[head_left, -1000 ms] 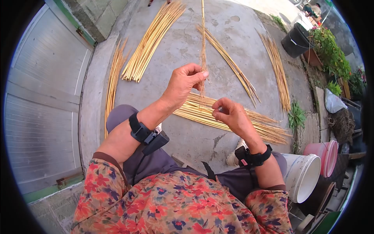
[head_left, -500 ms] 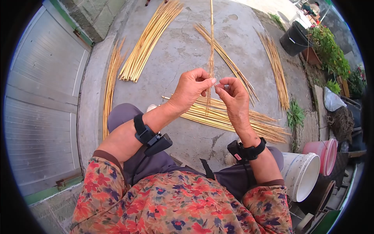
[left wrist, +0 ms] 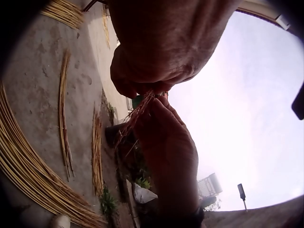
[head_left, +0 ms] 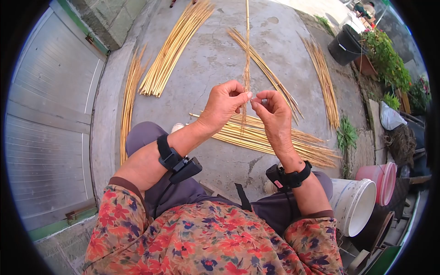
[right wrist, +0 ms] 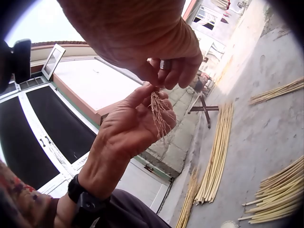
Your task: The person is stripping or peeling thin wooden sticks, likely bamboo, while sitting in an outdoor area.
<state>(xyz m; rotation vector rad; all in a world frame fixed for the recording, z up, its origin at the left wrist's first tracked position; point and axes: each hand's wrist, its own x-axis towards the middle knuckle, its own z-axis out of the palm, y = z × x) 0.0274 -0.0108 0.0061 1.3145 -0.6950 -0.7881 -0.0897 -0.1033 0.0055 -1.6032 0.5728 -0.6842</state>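
My left hand (head_left: 224,105) pinches a dry tan stalk (head_left: 247,41) at its frayed seed head, between thumb and fingers. The stalk extends away from me, and loose strands of the seed head (right wrist: 160,114) hang across the left palm in the right wrist view. Right beside the left thumb, my right hand (head_left: 278,119) has its thumb and forefinger together on strands of that seed head. A metal ring (right wrist: 165,64) circles one of its fingers. Beneath both hands lies a bundle of yellow stalks (head_left: 238,133) with feathery tops to the right.
More stalk bundles lie on the concrete: a thick one (head_left: 176,50), one by the wall (head_left: 131,101), a thin one (head_left: 270,73) and one at right (head_left: 324,85). A white bucket (head_left: 360,206), pink bucket (head_left: 376,178), black bucket (head_left: 346,45) and plants (head_left: 387,59) line the right.
The right hand came up and left to meet the left hand at the seed head. The left hand shifted slightly right and down with the stalk, then both stayed nearly still.
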